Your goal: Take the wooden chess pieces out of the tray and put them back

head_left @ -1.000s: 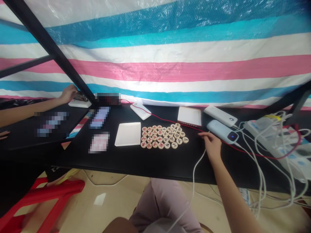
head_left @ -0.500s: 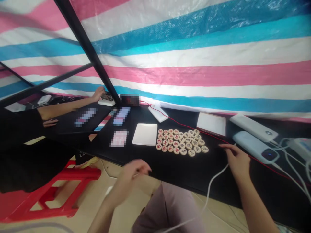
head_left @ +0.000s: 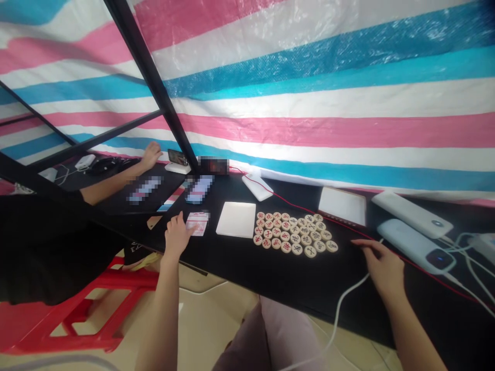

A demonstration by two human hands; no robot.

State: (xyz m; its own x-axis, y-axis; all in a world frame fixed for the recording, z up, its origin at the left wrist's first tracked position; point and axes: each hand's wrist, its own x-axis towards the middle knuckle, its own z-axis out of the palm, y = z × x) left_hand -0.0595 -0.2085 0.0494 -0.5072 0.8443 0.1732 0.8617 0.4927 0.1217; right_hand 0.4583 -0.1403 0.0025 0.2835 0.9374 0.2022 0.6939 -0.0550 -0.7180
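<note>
Where black worktop [head_left: 270, 268] backs onto striped tarp wall [head_left: 309, 103], left hand [head_left: 177, 237] rests loosely curled fingers on pink card [head_left: 197, 223] near front edge; right hand [head_left: 381, 263] lies spread flat beside power bank [head_left: 410, 245]; wooden game discs [head_left: 294, 238] between.

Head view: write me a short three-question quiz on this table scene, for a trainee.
1. True or false: the person's left hand rests on the round wooden game pieces.
2. What lies just left of those pieces? A) a white square tile B) a red stool C) a phone
3. Which of the person's hands lies by the white cable?
Key: 1 false, it touches the small card; 2 A; 3 the right hand.
</note>
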